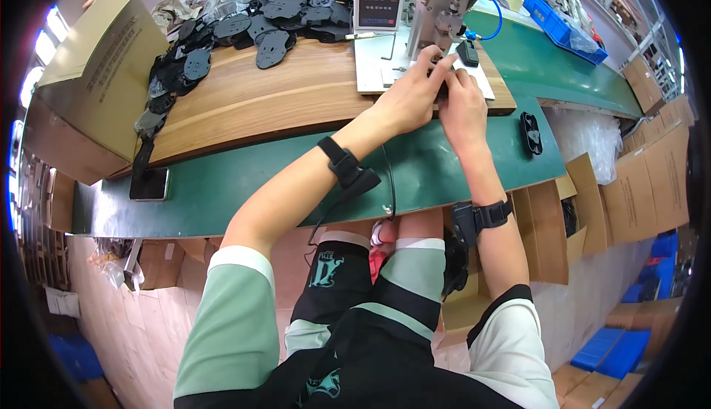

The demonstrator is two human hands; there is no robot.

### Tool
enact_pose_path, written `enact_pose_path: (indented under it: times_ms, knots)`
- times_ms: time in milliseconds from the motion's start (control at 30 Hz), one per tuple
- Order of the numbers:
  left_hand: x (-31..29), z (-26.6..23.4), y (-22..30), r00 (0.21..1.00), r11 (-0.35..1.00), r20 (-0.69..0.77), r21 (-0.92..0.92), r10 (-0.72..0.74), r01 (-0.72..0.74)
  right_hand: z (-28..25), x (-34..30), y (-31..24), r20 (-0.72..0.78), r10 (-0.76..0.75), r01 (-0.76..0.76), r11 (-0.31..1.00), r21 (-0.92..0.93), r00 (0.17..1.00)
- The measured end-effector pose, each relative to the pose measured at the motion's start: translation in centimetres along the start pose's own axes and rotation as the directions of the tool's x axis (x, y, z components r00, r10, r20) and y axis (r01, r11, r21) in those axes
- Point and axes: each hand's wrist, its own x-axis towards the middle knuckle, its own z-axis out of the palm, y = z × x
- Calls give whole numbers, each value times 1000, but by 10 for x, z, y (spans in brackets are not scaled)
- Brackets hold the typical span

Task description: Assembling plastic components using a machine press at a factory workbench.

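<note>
At the base of a metal bench press (438, 20), my two hands meet with fingertips close together. My left hand (412, 96) reaches in under the press head, its fingers bent in a pinch. Beside it my right hand (464, 107) is closed, fingers curled inward. A small dark piece shows between the hands, but the fingers hide most of it and I cannot tell its kind. The white base plate (370, 76) of the press lies under the hands. Right of the fingers sits a small black block (467, 54) on that plate.
A digital display box (380, 0) with red digits stands left of the press. Flat black plastic parts (273, 48) are heaped on the wooden board (259, 102). A cardboard box (96, 76), a phone (150, 185), a black part (531, 133) and a blue crate (557, 22) lie around.
</note>
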Motion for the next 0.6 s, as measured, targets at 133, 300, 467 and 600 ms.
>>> enact_pose_path:
  times_ms: [133,300,467,600]
  knots:
    - [-10,-37,-47,942,966,-302,249,146,-70,2,6,-10,-31,37,-37,999,2,999]
    - [-24,-126,-132,930,485,-288,794,-229,365,-5,6,-4,-12,25,-25,999,41,1000]
    - [-42,-185,-216,708,256,-347,762,-615,595,-4,9,-9,-7,47,-46,998,46,999]
    - [-33,-201,-223,629,334,-320,634,-708,698,-2,7,-2,-38,23,-22,999,45,999]
